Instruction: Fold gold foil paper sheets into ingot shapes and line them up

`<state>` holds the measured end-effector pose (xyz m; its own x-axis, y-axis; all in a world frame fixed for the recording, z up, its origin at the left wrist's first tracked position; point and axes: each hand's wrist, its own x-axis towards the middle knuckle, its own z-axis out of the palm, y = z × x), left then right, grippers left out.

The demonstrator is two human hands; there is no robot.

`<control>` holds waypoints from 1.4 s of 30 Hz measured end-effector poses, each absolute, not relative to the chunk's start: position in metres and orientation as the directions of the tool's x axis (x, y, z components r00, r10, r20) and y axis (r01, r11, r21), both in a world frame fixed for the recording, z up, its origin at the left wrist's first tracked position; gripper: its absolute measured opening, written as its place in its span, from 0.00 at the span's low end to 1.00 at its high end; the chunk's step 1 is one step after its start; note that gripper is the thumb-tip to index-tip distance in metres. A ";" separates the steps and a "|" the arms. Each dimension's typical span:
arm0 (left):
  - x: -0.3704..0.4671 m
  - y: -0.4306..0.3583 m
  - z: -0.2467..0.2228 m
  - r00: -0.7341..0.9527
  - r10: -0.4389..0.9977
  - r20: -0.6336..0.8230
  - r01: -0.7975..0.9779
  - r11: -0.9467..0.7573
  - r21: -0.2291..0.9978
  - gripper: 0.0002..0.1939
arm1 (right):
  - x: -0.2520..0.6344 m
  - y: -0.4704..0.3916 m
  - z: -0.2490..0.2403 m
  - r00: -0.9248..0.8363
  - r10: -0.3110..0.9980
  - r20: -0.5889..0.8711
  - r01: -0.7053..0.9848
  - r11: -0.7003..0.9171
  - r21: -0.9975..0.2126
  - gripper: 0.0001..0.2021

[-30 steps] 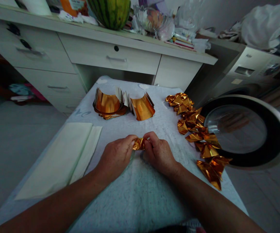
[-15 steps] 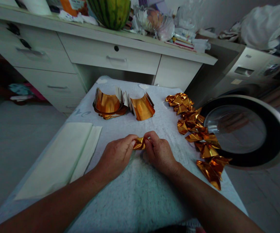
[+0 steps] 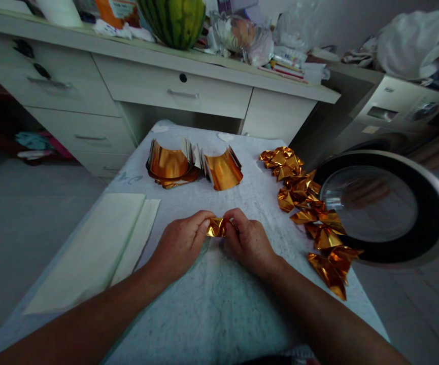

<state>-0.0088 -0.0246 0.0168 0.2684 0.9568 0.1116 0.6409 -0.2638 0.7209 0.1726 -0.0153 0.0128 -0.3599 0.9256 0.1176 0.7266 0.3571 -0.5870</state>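
Note:
A small piece of folded gold foil paper is stretched between my two hands above the cloth-covered table. My left hand pinches its left end between thumb and fingers. At the other end, my right hand grips it, and the fingers there hide part of the foil. Beyond my hands stand two curved stacks of gold foil sheets, a left stack and a right stack. Several folded gold foil pieces lie in a row along the table's right side.
Pale folded sheets lie at the table's left. An open washing machine door reaches close to the right edge. Behind is a white desk with drawers, bearing a watermelon and a glass bowl.
The foil between my hands has turned slightly and shows a wider, brighter face. My right fingers have shifted a little on its end; the stacks and folded pieces stay put.

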 end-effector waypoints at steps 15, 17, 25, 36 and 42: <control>-0.009 -0.026 0.018 0.248 0.964 0.093 0.662 -0.239 0.710 0.16 | 0.177 -0.015 0.016 -0.365 0.926 0.102 0.681 0.340 -0.649 0.07; -0.010 -0.025 0.020 0.220 0.972 0.083 0.675 -0.213 0.707 0.17 | 0.182 -0.015 0.019 -0.374 0.918 0.134 0.633 0.358 -0.687 0.10; -0.013 -0.021 0.024 0.151 0.987 0.057 0.700 -0.148 0.699 0.17 | 0.194 -0.008 0.021 -0.525 0.765 0.373 0.489 0.630 -0.603 0.18; -0.018 -0.023 0.019 0.124 0.990 0.072 0.575 -0.131 0.808 0.21 | 0.201 0.000 0.019 -0.465 0.824 0.325 0.532 0.553 -0.641 0.07; -0.021 -0.022 0.016 0.126 0.991 0.054 0.597 -0.119 0.793 0.22 | 0.212 0.005 0.031 -0.282 0.832 0.478 0.517 0.551 -0.655 0.06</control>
